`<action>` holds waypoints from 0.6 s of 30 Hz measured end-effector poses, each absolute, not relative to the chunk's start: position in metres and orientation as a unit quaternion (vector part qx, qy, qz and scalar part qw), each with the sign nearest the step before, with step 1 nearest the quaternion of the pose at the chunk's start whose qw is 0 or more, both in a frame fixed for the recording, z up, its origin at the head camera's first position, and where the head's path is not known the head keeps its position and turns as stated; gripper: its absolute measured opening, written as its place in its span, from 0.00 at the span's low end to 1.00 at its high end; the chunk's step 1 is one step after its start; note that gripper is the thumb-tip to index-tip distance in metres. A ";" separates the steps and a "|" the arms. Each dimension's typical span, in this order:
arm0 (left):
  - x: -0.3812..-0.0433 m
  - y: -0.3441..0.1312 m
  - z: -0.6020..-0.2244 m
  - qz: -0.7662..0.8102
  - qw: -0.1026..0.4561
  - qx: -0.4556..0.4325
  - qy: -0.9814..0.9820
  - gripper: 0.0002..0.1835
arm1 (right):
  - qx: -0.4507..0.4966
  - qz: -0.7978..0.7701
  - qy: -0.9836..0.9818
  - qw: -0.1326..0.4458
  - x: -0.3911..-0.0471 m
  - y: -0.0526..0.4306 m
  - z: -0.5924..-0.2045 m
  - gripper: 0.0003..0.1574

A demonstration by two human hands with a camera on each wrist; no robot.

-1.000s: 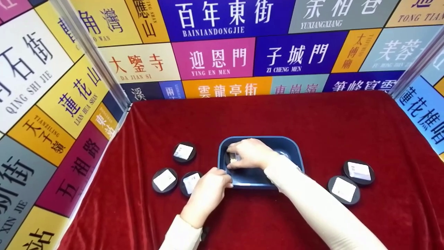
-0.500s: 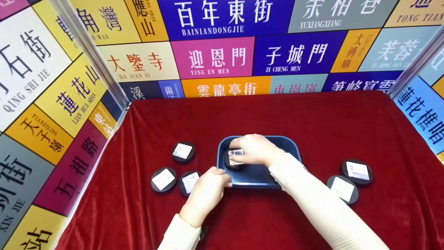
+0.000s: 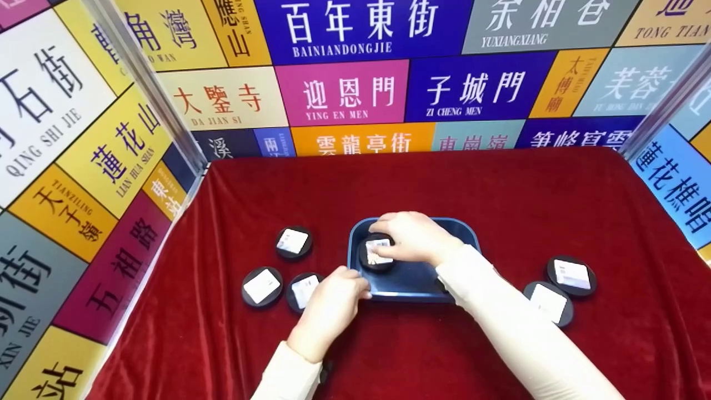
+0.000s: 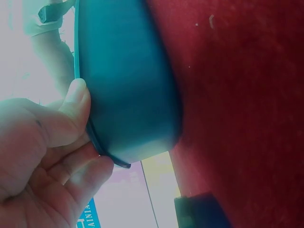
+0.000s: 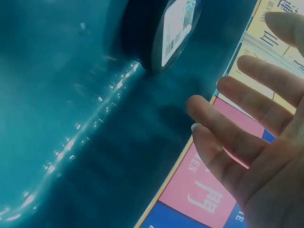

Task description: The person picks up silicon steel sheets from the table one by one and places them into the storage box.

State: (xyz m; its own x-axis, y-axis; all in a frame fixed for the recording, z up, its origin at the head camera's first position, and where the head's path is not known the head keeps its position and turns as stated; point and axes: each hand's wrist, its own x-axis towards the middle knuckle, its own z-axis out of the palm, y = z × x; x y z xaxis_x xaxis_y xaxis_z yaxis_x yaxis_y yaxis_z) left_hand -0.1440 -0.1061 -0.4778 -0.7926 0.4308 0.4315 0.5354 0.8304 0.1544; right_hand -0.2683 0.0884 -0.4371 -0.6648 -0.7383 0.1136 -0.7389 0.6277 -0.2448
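A round black labelled disc (image 3: 370, 257) lies inside the left end of the blue basin (image 3: 411, 294), the right hand (image 3: 414, 236) near it with fingers released and spread, the left hand (image 3: 334, 300) pinching the basin's near-left rim, with three similar discs (image 3: 262, 287) left and two others (image 3: 572, 275) right on the red-covered desk (image 3: 477, 191).
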 end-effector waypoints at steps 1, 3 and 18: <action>-0.144 -0.106 -0.478 -0.135 0.193 -0.258 -0.937 0.10 | 0.408 0.134 -0.903 0.002 -0.268 0.089 -0.437 0.24; -0.144 -0.106 -0.478 -0.135 0.194 -0.259 -0.937 0.11 | 0.409 0.130 -0.903 0.008 -0.267 0.090 -0.435 0.24; -0.145 -0.107 -0.476 -0.135 0.180 -0.263 -0.938 0.09 | 0.396 0.132 -0.909 0.014 -0.265 0.099 -0.427 0.25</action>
State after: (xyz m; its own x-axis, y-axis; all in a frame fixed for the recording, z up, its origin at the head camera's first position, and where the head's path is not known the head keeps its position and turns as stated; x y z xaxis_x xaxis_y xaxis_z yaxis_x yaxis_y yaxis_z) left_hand -0.1446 -0.1069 -0.4763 -0.7971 0.4441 0.4092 0.5413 0.8258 0.1582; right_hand -0.2650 0.0985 -0.4274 -0.6860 -0.7159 0.1300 -0.7234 0.6518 -0.2277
